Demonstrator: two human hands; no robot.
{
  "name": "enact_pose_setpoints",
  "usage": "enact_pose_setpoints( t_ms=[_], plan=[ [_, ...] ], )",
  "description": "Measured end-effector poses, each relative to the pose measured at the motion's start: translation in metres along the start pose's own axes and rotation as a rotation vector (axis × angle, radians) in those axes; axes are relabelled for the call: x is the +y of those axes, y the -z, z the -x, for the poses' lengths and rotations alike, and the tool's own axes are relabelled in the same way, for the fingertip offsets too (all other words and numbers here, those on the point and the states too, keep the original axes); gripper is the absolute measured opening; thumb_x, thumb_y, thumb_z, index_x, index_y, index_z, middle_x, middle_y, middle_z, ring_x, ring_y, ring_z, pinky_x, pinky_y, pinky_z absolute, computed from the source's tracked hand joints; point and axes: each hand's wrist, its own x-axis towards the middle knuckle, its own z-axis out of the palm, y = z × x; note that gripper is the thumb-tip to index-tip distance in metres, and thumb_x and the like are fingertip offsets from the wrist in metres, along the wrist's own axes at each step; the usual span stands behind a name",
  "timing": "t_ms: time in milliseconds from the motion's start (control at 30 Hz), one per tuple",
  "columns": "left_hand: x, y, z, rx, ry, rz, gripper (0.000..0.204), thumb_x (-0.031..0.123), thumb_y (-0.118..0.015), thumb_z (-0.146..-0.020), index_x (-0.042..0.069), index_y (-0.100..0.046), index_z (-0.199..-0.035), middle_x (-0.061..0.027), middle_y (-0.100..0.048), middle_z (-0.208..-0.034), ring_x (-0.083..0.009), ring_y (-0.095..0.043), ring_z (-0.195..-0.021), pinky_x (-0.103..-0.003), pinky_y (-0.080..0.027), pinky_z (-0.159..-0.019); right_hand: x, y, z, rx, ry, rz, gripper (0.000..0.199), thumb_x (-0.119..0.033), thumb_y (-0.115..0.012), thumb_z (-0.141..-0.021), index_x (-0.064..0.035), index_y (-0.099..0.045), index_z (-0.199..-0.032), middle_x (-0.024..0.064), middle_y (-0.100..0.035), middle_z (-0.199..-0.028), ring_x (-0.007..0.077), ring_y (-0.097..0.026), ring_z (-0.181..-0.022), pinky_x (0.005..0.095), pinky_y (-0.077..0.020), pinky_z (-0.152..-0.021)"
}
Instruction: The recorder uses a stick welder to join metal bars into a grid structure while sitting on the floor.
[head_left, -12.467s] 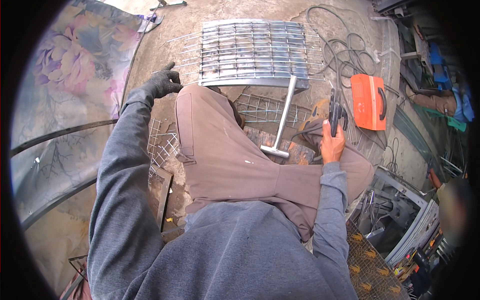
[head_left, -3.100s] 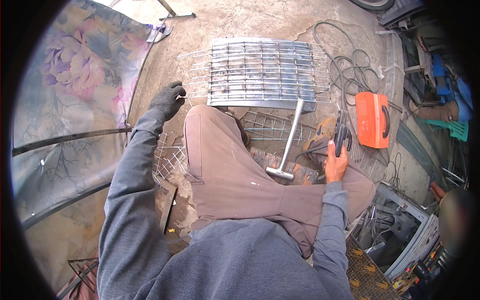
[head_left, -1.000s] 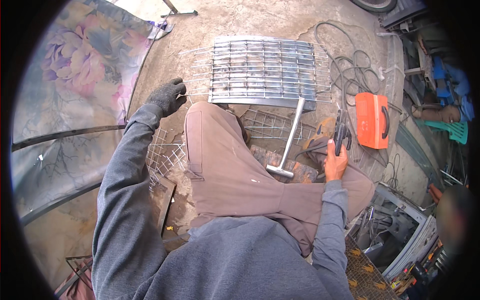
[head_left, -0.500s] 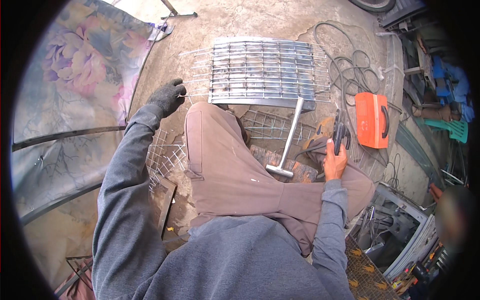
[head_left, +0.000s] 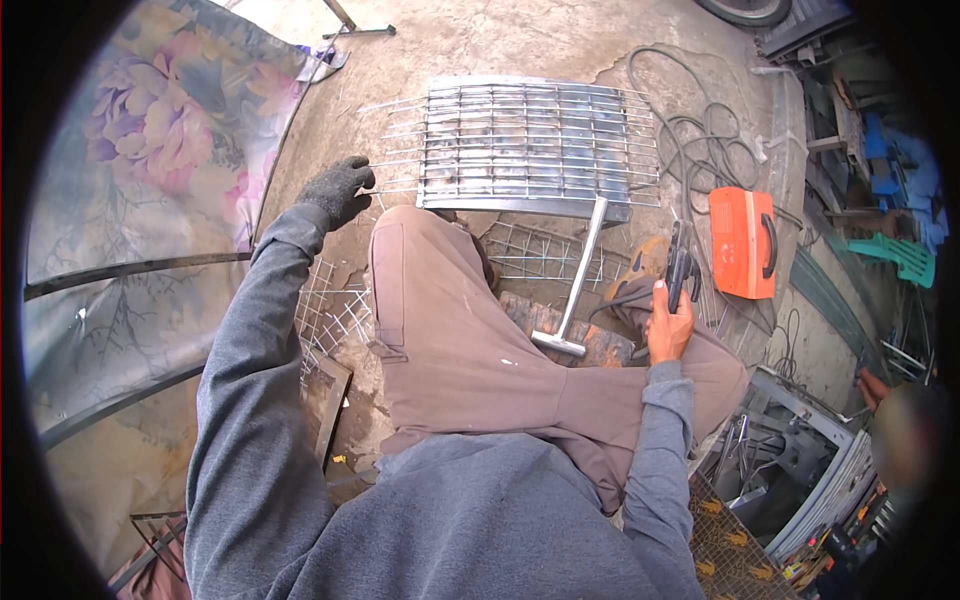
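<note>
Bright metal, fuzzy knit, scuffed wood

The grid (head_left: 525, 140), thin shiny wires crossed into squares, lay over a metal sheet (head_left: 520, 206) at the upper middle of the view, its ends jutting past both sides. The left hand (head_left: 338, 192), covered in dark, fuzzy knit, was at the grid's near left corner; its fingers were bent in toward the thumb at the tip of a wire (whether they pinched it, I could not tell). The bare right hand (head_left: 671, 328) was closed around a slim black holder (head_left: 680, 265) that pointed away from the body.

A T-bar (head_left: 580, 280) of smooth, silvery metal had its crosspiece over a scuffed wood block (head_left: 608, 347). Right of the holder stood a boxy orange machine (head_left: 735, 243), and a dark cable (head_left: 690, 123) lay in loops on rough concrete (head_left: 480, 40). A ragged mesh (head_left: 335, 318) lay left of the brown trousers (head_left: 430, 290).
</note>
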Motion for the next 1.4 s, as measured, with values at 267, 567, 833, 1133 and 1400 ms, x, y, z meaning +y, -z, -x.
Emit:
enact_pose_setpoints(
  t_ms=[267, 567, 833, 1133, 1400],
  plan=[
    [-0.008, 0.002, -0.007, -0.177, 0.092, 0.041, 0.033, 0.013, -0.079, -0.082, 0.011, -0.057, -0.106, -0.0186, -0.053, -0.142, -0.0422, -0.053, -0.130, -0.046, -0.047, -0.106, 0.009, 0.001, -0.004, -0.022, 0.016, 0.038, 0.030, -0.040, -0.069, -0.098, -0.0113, -0.060, -0.098, -0.0018, -0.057, -0.073, 0.0050, -0.050, -0.048, 0.0234, -0.0386, -0.040],
    [0.011, 0.029, -0.002, -0.057, 0.184, 0.050, 0.041, 0.008, -0.077, -0.081, 0.010, -0.060, -0.118, -0.0165, -0.058, -0.134, -0.0387, -0.058, -0.123, -0.043, -0.049, -0.103, -0.003, -0.004, 0.000, -0.012, -0.009, -0.041, 0.028, -0.033, -0.071, -0.097, -0.0063, -0.064, -0.096, -0.0046, -0.052, -0.066, 0.0061, -0.045, -0.051, 0.0265, -0.0377, -0.046],
    [0.238, -0.013, 0.002, 0.035, -0.282, 0.401, 0.041, 0.029, -0.079, -0.081, 0.012, -0.066, -0.117, -0.0161, -0.067, -0.113, -0.0348, -0.066, -0.110, -0.044, -0.055, -0.090, 0.025, -0.007, -0.015, 0.010, 0.119, 0.033, 0.031, -0.035, -0.072, -0.097, -0.0062, -0.062, -0.091, -0.0014, -0.056, -0.068, 0.0075, -0.047, -0.052, 0.0286, -0.0389, -0.047],
    [0.358, -0.050, -0.003, -0.374, -0.010, 0.240, 0.026, 0.021, -0.062, -0.093, 0.018, -0.068, -0.118, -0.0164, -0.072, -0.110, -0.0368, -0.071, -0.107, -0.057, -0.053, -0.086, 0.016, -0.002, -0.010, 0.034, 0.148, 0.091, 0.038, -0.040, -0.071, -0.095, -0.0020, -0.067, -0.095, 0.0108, -0.066, -0.074, 0.0230, -0.060, -0.068, 0.0400, -0.0487, -0.068],
    [0.349, -0.033, -0.002, -0.529, -0.161, 0.151, 0.040, 0.025, -0.074, -0.082, 0.026, -0.071, -0.122, -0.0143, -0.072, -0.114, -0.0353, -0.070, -0.112, -0.057, -0.054, -0.091, 0.011, -0.003, -0.009, 0.055, 0.168, 0.104, 0.039, -0.041, -0.071, -0.094, -0.0025, -0.070, -0.097, 0.0132, -0.068, -0.076, 0.0251, -0.063, -0.071, 0.0407, -0.0499, -0.071]
  ],
)
